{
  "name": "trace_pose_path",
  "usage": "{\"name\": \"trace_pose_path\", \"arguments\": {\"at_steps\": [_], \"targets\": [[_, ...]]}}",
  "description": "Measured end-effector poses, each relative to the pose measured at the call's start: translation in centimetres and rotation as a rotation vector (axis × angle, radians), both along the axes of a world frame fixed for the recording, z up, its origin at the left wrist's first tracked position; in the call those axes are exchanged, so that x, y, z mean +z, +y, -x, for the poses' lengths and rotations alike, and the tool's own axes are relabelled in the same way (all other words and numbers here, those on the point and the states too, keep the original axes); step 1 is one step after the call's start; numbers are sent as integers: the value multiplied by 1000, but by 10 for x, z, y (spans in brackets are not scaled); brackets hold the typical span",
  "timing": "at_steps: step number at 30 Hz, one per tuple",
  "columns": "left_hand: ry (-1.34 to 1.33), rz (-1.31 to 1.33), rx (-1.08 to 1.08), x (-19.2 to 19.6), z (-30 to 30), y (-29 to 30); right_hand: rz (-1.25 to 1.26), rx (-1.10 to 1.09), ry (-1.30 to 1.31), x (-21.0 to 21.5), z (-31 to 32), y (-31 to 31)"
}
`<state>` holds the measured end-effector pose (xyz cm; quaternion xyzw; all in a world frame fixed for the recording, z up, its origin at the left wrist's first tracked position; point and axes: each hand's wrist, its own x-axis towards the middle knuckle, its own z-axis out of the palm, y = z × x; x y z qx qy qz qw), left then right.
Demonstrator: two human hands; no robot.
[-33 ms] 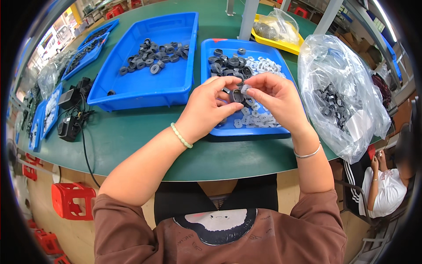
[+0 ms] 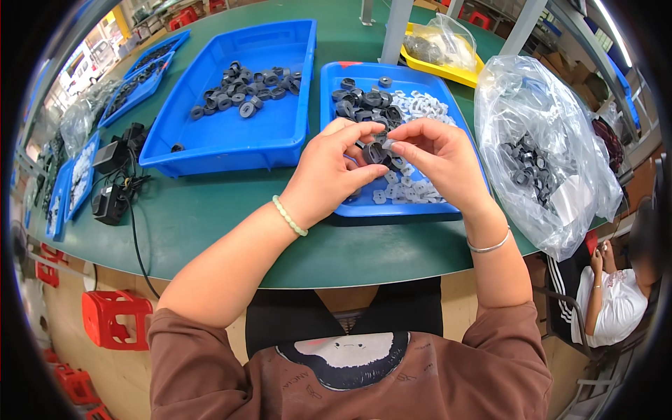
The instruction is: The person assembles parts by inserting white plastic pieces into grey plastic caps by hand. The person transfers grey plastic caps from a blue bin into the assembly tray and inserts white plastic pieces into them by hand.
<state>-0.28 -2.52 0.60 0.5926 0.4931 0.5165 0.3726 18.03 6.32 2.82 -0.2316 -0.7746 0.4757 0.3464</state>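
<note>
My left hand pinches a black ring-shaped plastic part between thumb and fingers. Against its right side, my right hand grips a small translucent white plastic piece between thumb and forefinger. Both hands are over a blue tray. Inside it, a heap of black ring parts lies at the far left. White pieces are piled at the far right, and more translucent pieces sit at the near side. My fingers partly cover the two held parts.
A larger blue tray with black rings stands to the left. A clear plastic bag of black parts lies right, below a yellow tray. Black adapters with cables sit at left. A seated person is at far right.
The translucent piece has shifted slightly, down and left against the black ring, with my right fingertips. My left hand stays almost still.
</note>
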Motion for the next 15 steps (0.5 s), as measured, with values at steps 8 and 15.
{"name": "trace_pose_path", "arguments": {"at_steps": [8, 15], "targets": [[-12, 128, 18, -2, -1, 0, 126, -45, -42, -10, 7, -2], [-113, -48, 31, -11, -2, 6, 214, -82, -97, -16, 5, 6]]}}
